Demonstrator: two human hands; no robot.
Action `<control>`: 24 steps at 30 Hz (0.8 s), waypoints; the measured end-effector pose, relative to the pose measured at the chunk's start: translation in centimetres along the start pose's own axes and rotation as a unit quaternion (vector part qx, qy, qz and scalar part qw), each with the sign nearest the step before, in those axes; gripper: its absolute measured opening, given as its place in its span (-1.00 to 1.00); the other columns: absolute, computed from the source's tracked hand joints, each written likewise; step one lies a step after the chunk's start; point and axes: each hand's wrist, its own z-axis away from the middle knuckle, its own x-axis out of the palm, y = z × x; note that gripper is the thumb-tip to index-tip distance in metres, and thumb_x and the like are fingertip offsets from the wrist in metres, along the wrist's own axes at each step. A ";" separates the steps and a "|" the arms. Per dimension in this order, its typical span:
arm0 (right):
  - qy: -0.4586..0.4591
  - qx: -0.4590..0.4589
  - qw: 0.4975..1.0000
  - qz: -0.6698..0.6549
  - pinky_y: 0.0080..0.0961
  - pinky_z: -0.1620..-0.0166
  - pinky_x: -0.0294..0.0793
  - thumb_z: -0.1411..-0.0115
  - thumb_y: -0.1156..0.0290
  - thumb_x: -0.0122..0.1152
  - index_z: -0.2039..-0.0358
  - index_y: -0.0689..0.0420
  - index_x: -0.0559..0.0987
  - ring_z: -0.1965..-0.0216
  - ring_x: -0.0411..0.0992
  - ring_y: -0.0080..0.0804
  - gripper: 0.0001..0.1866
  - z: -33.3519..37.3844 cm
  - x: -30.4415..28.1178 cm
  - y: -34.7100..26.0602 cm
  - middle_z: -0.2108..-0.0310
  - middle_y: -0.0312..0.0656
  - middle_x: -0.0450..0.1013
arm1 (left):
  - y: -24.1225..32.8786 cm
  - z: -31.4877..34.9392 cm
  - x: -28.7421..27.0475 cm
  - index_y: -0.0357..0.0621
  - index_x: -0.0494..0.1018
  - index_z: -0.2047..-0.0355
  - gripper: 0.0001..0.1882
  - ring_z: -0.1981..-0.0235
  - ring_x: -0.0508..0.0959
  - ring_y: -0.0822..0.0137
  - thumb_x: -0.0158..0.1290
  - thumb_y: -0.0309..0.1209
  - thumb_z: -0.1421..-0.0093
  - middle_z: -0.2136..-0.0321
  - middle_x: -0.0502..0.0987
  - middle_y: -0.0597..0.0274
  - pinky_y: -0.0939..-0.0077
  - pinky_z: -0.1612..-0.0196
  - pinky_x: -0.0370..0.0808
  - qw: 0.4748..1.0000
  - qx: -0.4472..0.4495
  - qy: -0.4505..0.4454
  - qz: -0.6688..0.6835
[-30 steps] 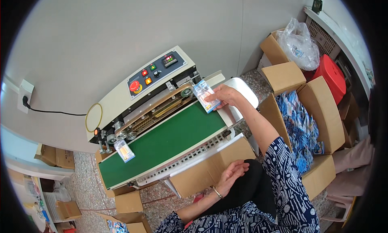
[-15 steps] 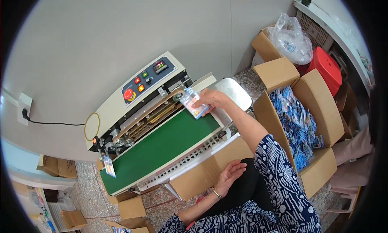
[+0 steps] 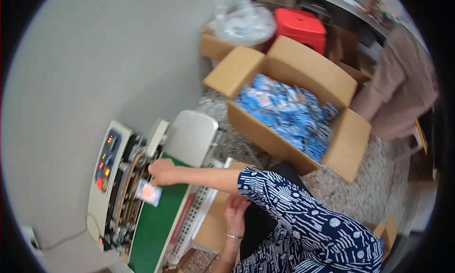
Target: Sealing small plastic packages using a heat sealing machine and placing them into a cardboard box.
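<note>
R. hand [image 3: 162,172] is seen near upper end of green belt [image 3: 159,225], fingers curled, grip not tellable (blur), w/ pkt [image 3: 148,193] across belt's L edge; feeding judged underway, next move prob. requiring pkt kept straight, fingers clear.

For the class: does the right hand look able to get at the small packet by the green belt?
Probably yes: the right hand is close beside the small packet, and nothing visible stands between them.
</note>
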 end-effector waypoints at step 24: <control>0.073 0.228 0.889 0.391 -0.31 0.38 0.39 0.09 0.47 0.07 0.52 0.20 0.46 0.44 0.41 -0.16 -0.90 44.7 -30.3 26.2 0.60 -0.12 0.38 | -2.6 -2.6 7.8 -0.25 0.38 0.14 -0.70 0.07 0.36 0.18 0.05 -0.56 -0.07 0.14 0.43 0.10 0.37 -0.03 0.29 0.807 0.289 -0.069 -0.510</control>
